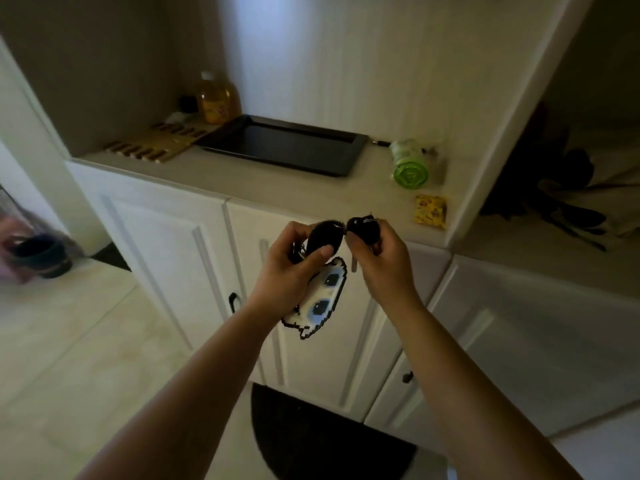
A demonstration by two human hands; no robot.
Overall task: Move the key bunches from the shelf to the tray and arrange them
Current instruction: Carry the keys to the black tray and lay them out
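My left hand (294, 268) grips a key bunch with a black oval fob (323, 235); a white pixel-style charm with two dark eyes (318, 299) hangs below it. A second key bunch with a black key head (360, 228) sits in my right hand (377, 258), with a metal blade poking out under the fingers. Both hands are held close together in front of the white cabinet, below the counter edge. The black rectangular tray (353, 155) lies on the counter shelf behind, with nothing visible in it.
On the counter stand an amber bottle (216, 97), a slatted wooden trivet (156, 143), a green-capped roll (410, 162) and a yellow packet (431, 211). White cabinet doors with dark handles (233, 301) are below. A dark mat (325, 438) lies on the floor.
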